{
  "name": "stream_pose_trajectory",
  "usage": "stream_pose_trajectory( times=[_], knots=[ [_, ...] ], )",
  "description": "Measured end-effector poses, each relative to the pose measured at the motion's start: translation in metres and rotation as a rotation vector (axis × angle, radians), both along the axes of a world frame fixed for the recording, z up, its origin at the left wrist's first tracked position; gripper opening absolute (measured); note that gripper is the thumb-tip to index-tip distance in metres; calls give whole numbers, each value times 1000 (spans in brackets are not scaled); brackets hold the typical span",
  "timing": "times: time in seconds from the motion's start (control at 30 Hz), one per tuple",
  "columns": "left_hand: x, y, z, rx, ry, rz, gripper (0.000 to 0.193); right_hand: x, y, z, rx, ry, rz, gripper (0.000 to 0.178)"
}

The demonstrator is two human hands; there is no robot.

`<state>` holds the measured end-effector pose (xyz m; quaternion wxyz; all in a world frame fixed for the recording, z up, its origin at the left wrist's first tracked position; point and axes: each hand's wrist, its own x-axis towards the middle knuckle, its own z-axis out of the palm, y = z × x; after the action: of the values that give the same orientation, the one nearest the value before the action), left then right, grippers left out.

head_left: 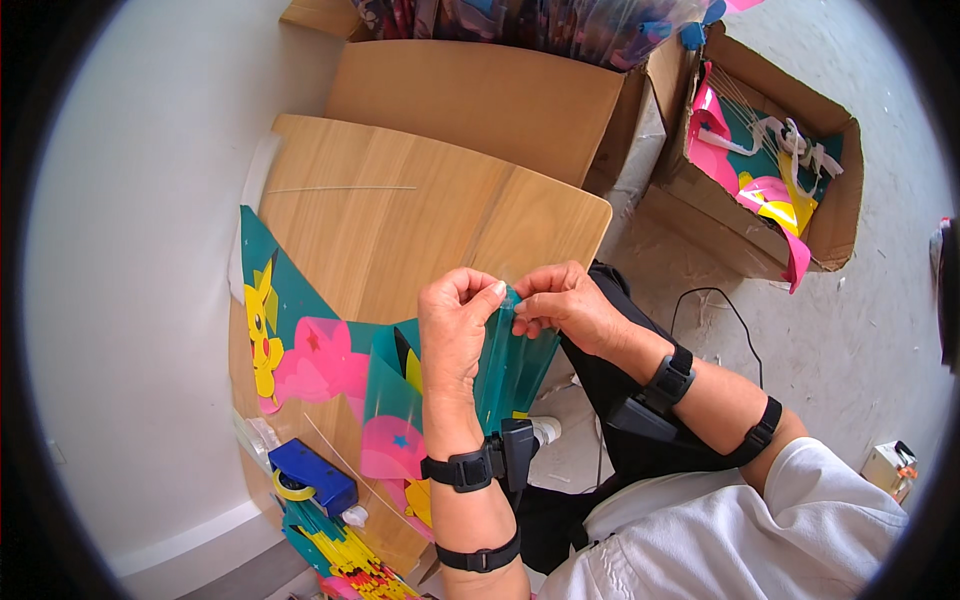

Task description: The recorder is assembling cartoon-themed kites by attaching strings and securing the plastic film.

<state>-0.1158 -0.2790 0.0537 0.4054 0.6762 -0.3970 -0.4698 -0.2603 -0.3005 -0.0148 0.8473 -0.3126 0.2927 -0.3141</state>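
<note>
Translucent teal-and-pink plastic sheet already gathered, edge pinched by closed left grip and right grip; thin pale rod beyond, left loose.

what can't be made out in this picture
All in the head view:
Gathered teal plastic sheet: pinched part, mostly hidden by fingers of the left hand and right hand.
Dark object, far right: cut off by the fisheye rim; kind unclear.
Plastic-wrapped items: cut off by upper edge.
Yellow-and-teal bundle: cut off by lower edge.
</note>
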Motion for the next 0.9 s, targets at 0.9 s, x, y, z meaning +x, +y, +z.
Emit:
stream_pose_trajectory(
  times=[0.9],
  knots=[
    [22, -4, -8, -237, -415, -91, 18, 1, 1, 7, -35, 81, -13, 16]
  ],
)
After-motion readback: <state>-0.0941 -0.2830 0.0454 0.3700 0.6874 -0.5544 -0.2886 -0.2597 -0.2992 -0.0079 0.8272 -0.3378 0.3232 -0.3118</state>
